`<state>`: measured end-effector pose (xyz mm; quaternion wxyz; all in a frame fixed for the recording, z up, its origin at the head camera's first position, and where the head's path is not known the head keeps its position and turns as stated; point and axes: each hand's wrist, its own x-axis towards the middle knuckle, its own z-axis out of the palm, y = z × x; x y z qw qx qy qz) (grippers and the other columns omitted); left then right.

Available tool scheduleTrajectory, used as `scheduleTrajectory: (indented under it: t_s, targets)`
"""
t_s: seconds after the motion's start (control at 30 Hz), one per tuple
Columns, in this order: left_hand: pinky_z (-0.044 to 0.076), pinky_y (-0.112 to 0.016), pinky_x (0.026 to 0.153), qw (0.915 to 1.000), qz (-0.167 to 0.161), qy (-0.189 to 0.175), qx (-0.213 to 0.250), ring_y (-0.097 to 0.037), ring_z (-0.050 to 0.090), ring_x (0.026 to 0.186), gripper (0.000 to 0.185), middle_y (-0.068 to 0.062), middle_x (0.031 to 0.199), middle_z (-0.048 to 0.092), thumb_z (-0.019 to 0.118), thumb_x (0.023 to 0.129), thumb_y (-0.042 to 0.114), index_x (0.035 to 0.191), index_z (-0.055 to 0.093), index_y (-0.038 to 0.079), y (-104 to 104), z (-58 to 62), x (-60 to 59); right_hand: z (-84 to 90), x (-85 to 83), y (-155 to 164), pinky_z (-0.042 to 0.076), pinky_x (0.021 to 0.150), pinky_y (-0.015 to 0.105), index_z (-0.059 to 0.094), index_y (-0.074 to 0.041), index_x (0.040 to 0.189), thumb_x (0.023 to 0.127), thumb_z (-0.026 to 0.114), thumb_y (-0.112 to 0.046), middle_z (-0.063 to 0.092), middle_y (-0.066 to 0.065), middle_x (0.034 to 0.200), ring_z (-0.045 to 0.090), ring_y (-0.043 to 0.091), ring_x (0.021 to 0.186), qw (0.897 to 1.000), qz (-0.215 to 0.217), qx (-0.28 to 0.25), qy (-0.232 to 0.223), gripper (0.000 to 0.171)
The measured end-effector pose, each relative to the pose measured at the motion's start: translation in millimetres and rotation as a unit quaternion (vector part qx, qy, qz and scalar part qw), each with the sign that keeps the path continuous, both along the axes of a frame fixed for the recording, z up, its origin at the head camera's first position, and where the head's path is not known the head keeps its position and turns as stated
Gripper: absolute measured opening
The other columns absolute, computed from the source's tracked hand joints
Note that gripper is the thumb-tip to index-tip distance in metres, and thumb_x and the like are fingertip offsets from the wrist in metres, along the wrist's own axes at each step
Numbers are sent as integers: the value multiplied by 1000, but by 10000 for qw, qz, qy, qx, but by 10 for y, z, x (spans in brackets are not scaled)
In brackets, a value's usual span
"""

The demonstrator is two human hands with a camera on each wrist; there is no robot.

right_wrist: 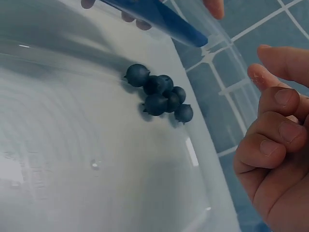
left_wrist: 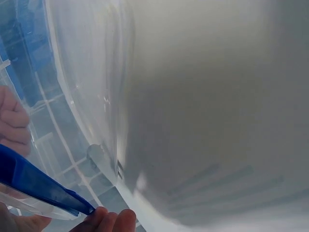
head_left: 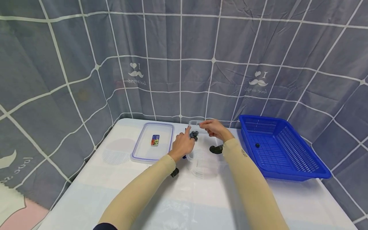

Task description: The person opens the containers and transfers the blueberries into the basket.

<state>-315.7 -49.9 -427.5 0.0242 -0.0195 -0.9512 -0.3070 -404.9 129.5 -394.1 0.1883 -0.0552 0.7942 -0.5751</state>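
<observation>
A clear plastic box [head_left: 201, 159] stands on the white worktop [head_left: 184, 198], tipped up at its far side. Both hands are on that far rim. The left hand [head_left: 181, 144] has its fingers curled at the rim, close to a blue clip [right_wrist: 159, 19] on the box edge; I cannot tell for sure if it pinches the clip or just touches it. The right hand [head_left: 214, 128] holds the raised rim, with its fingers bent around the thin wall [right_wrist: 270, 125].

Inside the box, a little bunch of blueberries [right_wrist: 159, 99] sits together against the wall. They are touching each other.

To the left lies the flat lid [head_left: 152, 142] with a small sticker on it. To the right is a blue basket [head_left: 281, 150] with one dark berry [head_left: 257, 145] in it.

What could go wrong? The box is tilted and the berries are round, so I think they could roll away and spill out over the rim. The wall is thin and smooth, so it could slip from the fingers and drop. A hard squeeze could squash the soft berries.
</observation>
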Motion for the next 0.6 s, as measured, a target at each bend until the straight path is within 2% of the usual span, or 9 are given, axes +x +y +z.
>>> scheduleTrajectory:
  t_s: [0.2, 0.37, 0.6]
  targets:
    - [51, -55, 87, 10000, -3, 1, -39, -36, 54, 125, 60, -19, 139, 54, 40, 103, 31, 161, 25, 29, 0, 3, -4, -115, -47, -32, 29, 54, 28, 58, 0, 138, 99, 65, -21, 41, -2, 69, 26, 13, 54, 9996, -163, -21, -249, 44]
    - [50, -56, 89, 10000, 22, -16, -32, -37, 53, 126, 60, -19, 140, 53, 41, 103, 31, 161, 25, 29, 10, 6, 5, -153, 7, -47, 28, 54, 27, 56, 1, 140, 100, 63, -19, 41, -3, 70, 25, 13, 54, 9990, -195, -70, -398, 45]
    - [50, -56, 89, 10000, -5, 41, -30, -37, 54, 124, 59, -20, 138, 54, 41, 103, 31, 160, 26, 28, 7, 9, 10, -257, -19, -106, 28, 54, 28, 59, -4, 139, 99, 65, -22, 40, -3, 67, 23, 13, 53, 9978, -348, 69, -563, 44]
